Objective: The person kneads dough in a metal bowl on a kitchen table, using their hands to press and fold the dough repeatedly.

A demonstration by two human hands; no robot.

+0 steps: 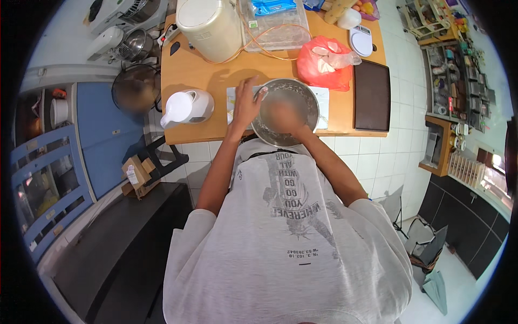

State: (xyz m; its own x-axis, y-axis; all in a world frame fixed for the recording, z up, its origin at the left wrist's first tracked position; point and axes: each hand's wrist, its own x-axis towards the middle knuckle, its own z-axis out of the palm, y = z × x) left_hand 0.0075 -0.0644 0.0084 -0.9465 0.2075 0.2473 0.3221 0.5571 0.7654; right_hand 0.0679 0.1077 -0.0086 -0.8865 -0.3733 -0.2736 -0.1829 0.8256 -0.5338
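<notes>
Grey marl cloth of the person's shirt (286, 243) fills the lower middle of the view, soft and creased, with a dark print down its front. Both bare forearms rise from it toward a wooden table (189, 70) with a pale orange top and rounded edge.

Much of the work itself is hard to read. The right hand (281, 116) is inside a round metal bowl (286, 110), and a blur covers that hand and the bowl's contents, so I cannot tell whether its fingers are spread, closed or gripping anything. The bowl is shiny steel with a thin rolled rim and stands at the near edge of the table, on a pale sheet (322, 102) that shows only at the sides.

The left hand (245, 102) is clearer: the arm is stretched straight, the wrist slightly bent, the fingers apart and pointing away from the body, the fingertips resting at the bowl's left rim.

Left of that hand stands a white plastic jug (186, 106) with a spout. Farther back sit a cream, rounded appliance (210, 27), a clear plastic box (275, 24) with an orange cord looped over it, and a crumpled red plastic bag (321, 67). A flat dark-brown rectangular board (372, 94) lies at the right, a small white scale (361, 39) beyond it. Off the table's left side, a second round pan (135, 88) is blurred too.
</notes>
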